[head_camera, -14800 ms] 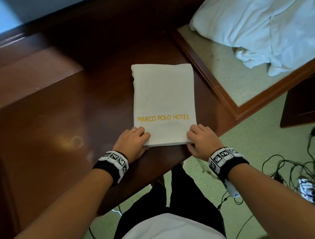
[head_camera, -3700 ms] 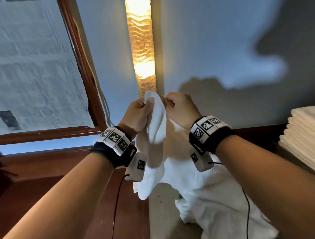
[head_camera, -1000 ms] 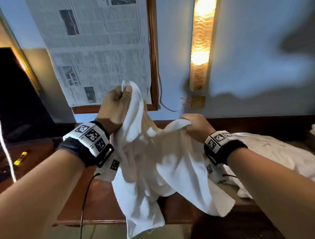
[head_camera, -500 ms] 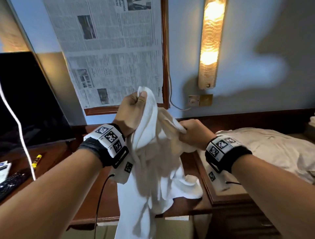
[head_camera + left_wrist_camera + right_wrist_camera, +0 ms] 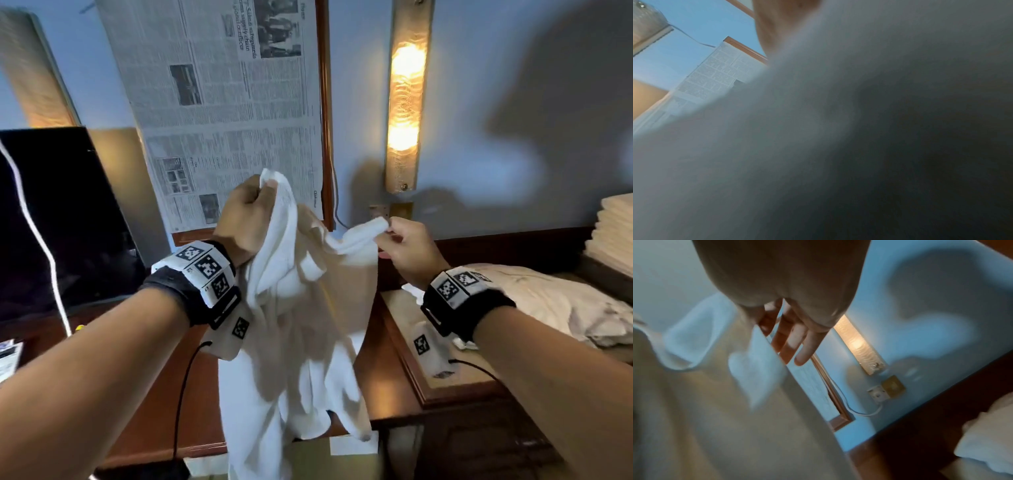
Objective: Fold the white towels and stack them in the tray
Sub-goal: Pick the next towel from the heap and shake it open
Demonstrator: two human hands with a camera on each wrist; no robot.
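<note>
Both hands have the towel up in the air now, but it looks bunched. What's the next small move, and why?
Probably slide the right hand outward along the top edge to find the far corner. The left hand grips one bunched end of the white towel, the right pinches only a fold, and the cloth hangs crumpled between them, not yet flat enough to fold.

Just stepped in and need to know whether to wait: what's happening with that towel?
A person is holding one white towel up in the air, unfolded and bunched. The left hand grips one part of its upper edge, the right hand pinches another. More rumpled towels lie to the right, beside a folded stack. This one isn't folded yet.
</note>
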